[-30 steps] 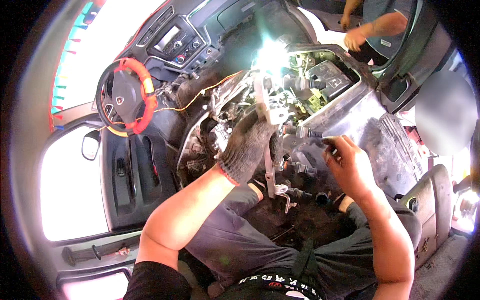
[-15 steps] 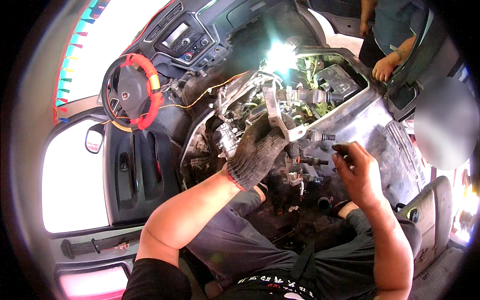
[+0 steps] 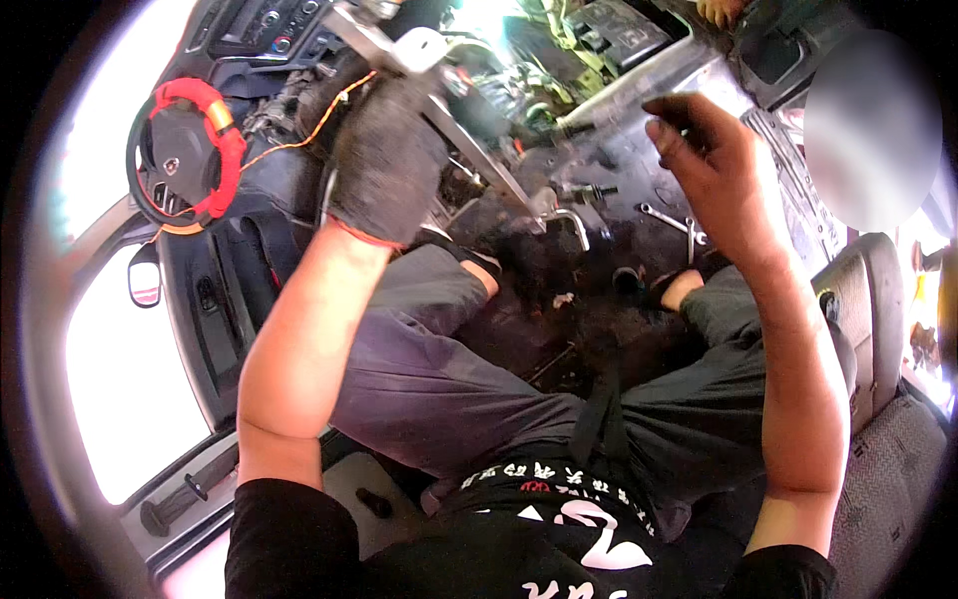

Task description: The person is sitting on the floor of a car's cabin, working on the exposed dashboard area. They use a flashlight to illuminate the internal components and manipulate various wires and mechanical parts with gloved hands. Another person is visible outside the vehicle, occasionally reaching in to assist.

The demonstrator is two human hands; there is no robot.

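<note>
My left hand (image 3: 391, 165), in a dark knit glove, is closed around a metal bracket (image 3: 357, 38) whose flat, pale end sticks out above the fingers. A long metal bar (image 3: 489, 165) runs down to the right from beside this hand; whether it joins the bracket is hidden. My right hand (image 3: 720, 165) is bare and raised over the metal panel on the right. Its fingers are dirty and curled, thumb and forefinger slightly apart, with nothing visible between them. Below it lie metal wrenches (image 3: 661, 217), and a dark cylindrical tool piece (image 3: 591, 194) sits further left.
A steering wheel (image 3: 232, 150) with a red cover stands at the left, an orange wire (image 3: 324, 122) running from it. The exposed engine bay (image 3: 539, 75) glows under a bright lamp. A bent metal rod (image 3: 579, 228) lies ahead of my feet. Another person's hand (image 3: 720, 12) is at the upper right.
My left hand has moved up and left with the bracket, away from the engine opening. The view has tilted downward, and wrenches now show on the floor. My right hand stays raised.
</note>
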